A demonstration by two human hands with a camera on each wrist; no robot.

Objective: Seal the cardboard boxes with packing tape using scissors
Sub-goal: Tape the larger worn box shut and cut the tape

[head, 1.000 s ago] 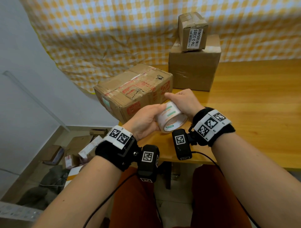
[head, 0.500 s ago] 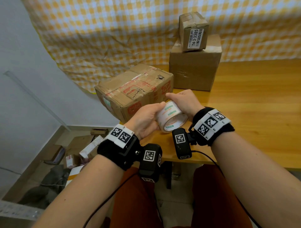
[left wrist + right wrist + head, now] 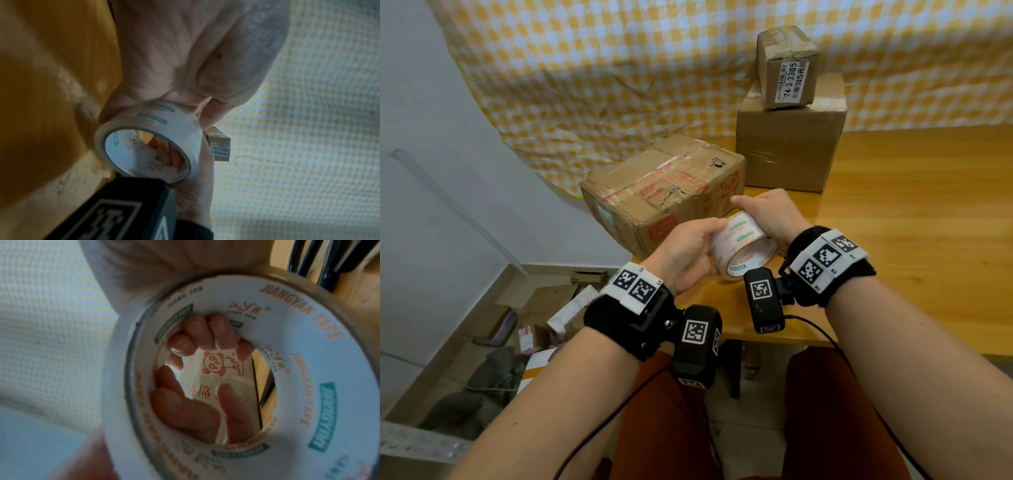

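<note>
A white packing tape roll (image 3: 743, 245) with green and orange print is held in the air over the table's front left corner. My left hand (image 3: 688, 251) grips its left side, thumb on the outer face. My right hand (image 3: 765, 214) grips it from above and the right, fingers curled over the far rim. In the left wrist view the tape roll (image 3: 148, 141) shows fingers through its core. It fills the right wrist view as well, tape roll (image 3: 226, 369). Just behind it lies a worn cardboard box (image 3: 664, 192) with red print. No scissors are in view.
A larger brown box (image 3: 787, 154) stands at the back with a small labelled box (image 3: 787, 68) on top. The wooden table (image 3: 911, 240) stretches to the right. A checked cloth (image 3: 619, 68) hangs behind. Cardboard and clutter (image 3: 544, 315) lie on the floor at the left.
Both hands have kept hold of the tape roll in nearly the same spot. My left hand has shifted slightly up along the roll's side.
</note>
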